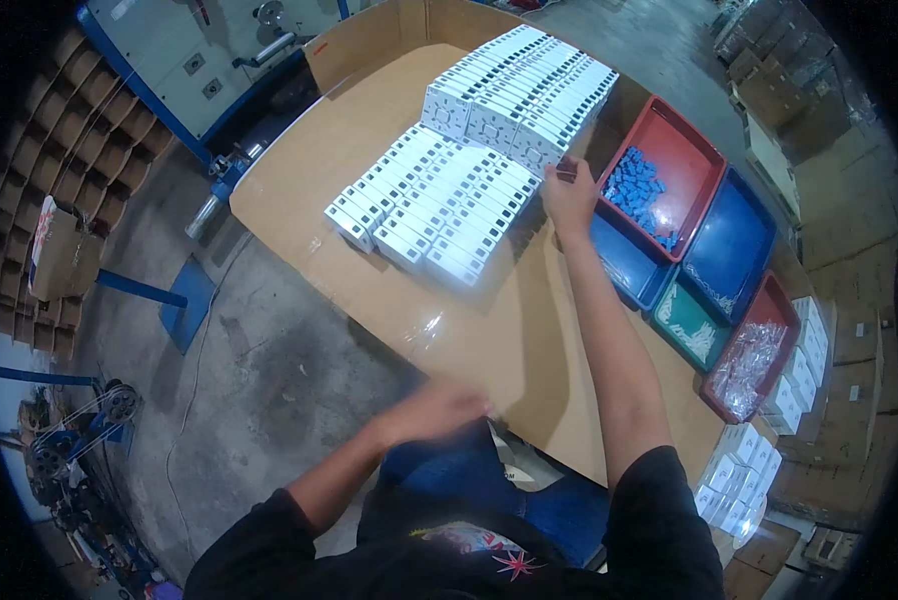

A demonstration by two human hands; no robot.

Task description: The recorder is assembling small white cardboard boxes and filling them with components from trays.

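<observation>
My right hand (pixel 571 202) reaches across the cardboard-topped table to the near right corner of the taller stack of white box-shaped units (pixel 514 135). Its fingers are curled in; what they hold, if anything, is too small to make out. A lower block of similar white units (pixel 434 205), with dark square openings on top, lies in rows just left of that hand. Over the table's near edge, above my lap, is my left hand (pixel 439 410). It is blurred by motion, so its fingers do not show clearly.
Right of my arm, a red tray (pixel 711 160) holds small blue pieces (pixel 634 188). Next to it are blue trays (pixel 737 235), a green tray (pixel 674 338) with white pieces and a red tray (pixel 791 335) with clear pieces. White boxes (pixel 739 475) stand lower right; a machine (pixel 204 60) upper left.
</observation>
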